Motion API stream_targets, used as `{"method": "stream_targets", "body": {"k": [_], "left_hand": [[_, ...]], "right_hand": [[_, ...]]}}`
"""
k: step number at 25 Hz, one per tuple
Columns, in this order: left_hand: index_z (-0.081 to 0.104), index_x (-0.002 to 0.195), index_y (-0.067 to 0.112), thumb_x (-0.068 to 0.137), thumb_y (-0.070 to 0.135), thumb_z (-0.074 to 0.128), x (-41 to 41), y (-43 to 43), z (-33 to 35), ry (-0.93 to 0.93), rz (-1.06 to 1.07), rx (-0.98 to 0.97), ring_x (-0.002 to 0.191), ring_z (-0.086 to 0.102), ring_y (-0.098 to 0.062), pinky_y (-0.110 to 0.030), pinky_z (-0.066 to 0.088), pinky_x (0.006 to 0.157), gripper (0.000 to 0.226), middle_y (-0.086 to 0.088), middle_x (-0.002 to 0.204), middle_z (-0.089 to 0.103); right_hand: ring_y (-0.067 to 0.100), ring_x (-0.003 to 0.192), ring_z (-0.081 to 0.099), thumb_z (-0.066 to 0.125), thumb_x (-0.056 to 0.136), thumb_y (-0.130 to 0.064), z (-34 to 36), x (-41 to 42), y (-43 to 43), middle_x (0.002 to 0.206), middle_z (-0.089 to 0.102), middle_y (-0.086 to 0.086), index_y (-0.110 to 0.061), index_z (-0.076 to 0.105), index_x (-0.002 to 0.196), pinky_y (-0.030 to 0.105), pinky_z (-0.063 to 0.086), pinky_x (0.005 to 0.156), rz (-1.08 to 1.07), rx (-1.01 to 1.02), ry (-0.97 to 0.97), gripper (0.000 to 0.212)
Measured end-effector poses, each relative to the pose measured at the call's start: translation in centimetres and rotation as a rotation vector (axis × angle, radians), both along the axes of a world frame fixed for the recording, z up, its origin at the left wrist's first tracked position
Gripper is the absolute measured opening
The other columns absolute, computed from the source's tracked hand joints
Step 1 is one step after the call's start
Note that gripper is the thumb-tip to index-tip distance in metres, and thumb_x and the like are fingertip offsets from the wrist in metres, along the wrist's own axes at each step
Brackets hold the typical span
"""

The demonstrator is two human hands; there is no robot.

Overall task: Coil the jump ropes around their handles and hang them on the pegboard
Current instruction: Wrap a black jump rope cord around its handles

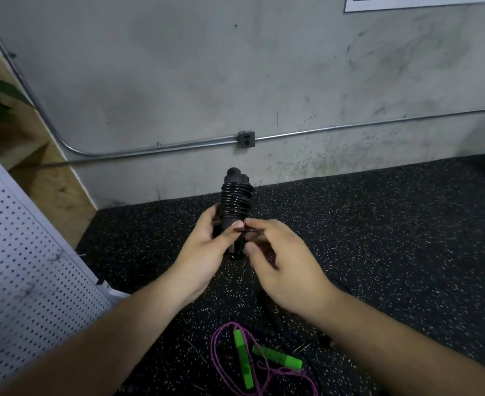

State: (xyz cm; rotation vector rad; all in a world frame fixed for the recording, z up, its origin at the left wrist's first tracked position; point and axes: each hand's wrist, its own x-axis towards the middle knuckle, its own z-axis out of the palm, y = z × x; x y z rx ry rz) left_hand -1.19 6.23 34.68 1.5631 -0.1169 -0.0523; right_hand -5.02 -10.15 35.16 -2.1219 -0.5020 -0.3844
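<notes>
Holding the black jump rope [235, 202] upright over the floor [392, 224], with the grip of the left hand [207, 248] clenched round its paired handles to keep the coils tight and the grip of the right hand [288, 268] pinching the loose end, probably to tuck it, above the uncoiled purple rope [215, 352].
</notes>
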Motion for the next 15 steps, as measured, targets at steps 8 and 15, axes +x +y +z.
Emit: {"method": "stream_targets", "body": {"k": [8,15], "left_hand": [[0.045,0.142,0.049,0.099,0.015,0.055,-1.2,0.5,1.8,-0.036,-0.196,-0.085,0.121,0.063,-0.020,-0.036,0.053,0.094,0.056,0.002,0.129,0.069],[0.048,0.144,0.034,0.096,0.011,0.061,-1.3,-0.1,1.6,0.062,-0.305,-0.229,0.128,0.060,-0.022,-0.033,0.055,0.094,0.054,-0.003,0.137,0.064]], "right_hand": [[0.014,0.126,0.052,0.069,0.094,-0.024,1.3,1.2,-2.8,0.139,0.055,-0.003,-0.016,0.077,0.110,0.030,0.044,0.105,0.128,-0.092,-0.273,0.019],[0.004,0.132,0.043,0.072,0.091,-0.020,2.9,0.4,-2.7,0.124,0.064,-0.003,-0.014,0.066,0.088,0.017,0.033,0.112,0.240,-0.161,-0.112,0.009]]}}
